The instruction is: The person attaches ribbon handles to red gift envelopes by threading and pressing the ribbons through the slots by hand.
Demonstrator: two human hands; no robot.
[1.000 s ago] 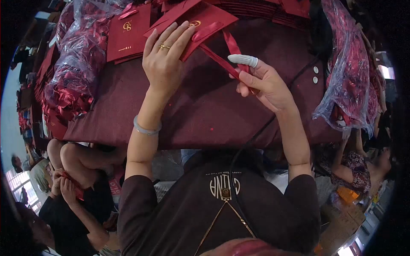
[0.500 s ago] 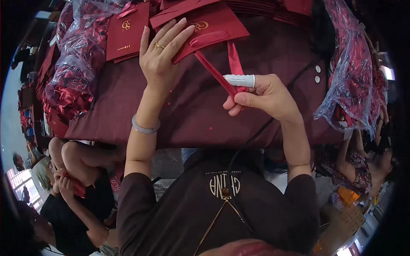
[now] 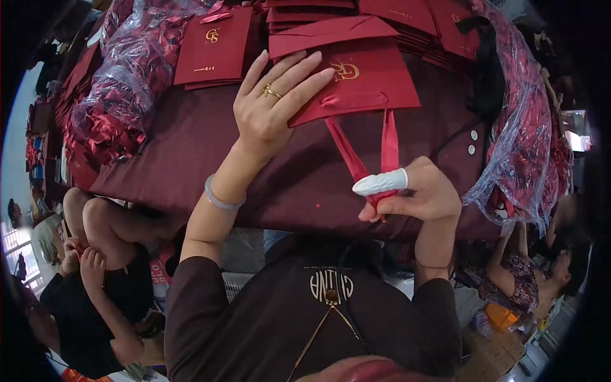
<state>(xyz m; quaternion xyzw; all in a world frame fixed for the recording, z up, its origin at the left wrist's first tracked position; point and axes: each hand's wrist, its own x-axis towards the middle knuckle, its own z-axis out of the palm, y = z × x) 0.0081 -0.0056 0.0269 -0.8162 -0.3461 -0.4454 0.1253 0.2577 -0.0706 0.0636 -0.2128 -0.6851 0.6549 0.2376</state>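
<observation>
Left hand [image 3: 270,105] lies flat, fingers spread and fully open, palm pressing down on the near-left part of a red envelope [image 3: 356,79]; it grips nothing, only pins it; gold ring on one finger, pale bangle [image 3: 219,197] on the wrist; right hand [image 3: 423,194] is closed to a pinch, thumb against forefinger, clamped on the two strands of a red ribbon [image 3: 356,159]; a white ribbed finger cot [image 3: 380,183] covers the forefinger; the ribbon runs from the envelope's near edge toward the person, the two strands meeting at the pinch, both drawn straight; the envelope lies flap open on a maroon tablecloth [image 3: 191,146], gold logo facing up, just beyond the right hand; left of the envelope, a stack of closed red envelopes [image 3: 213,48] with gold print; further left of the envelope, a clear plastic bag of red ribbon bows [image 3: 114,108]; beyond the envelope, more red envelopes in rows [image 3: 407,16]; right of the envelope, a second clear plastic bag [image 3: 522,114] of red pieces hangs over the table edge; a thin black cable [image 3: 458,137] crosses the cloth right of the envelope; near and left of the envelope, below table level, another person's hands [image 3: 86,264] are together; near and right, a person in a patterned top [image 3: 515,280] sits.
</observation>
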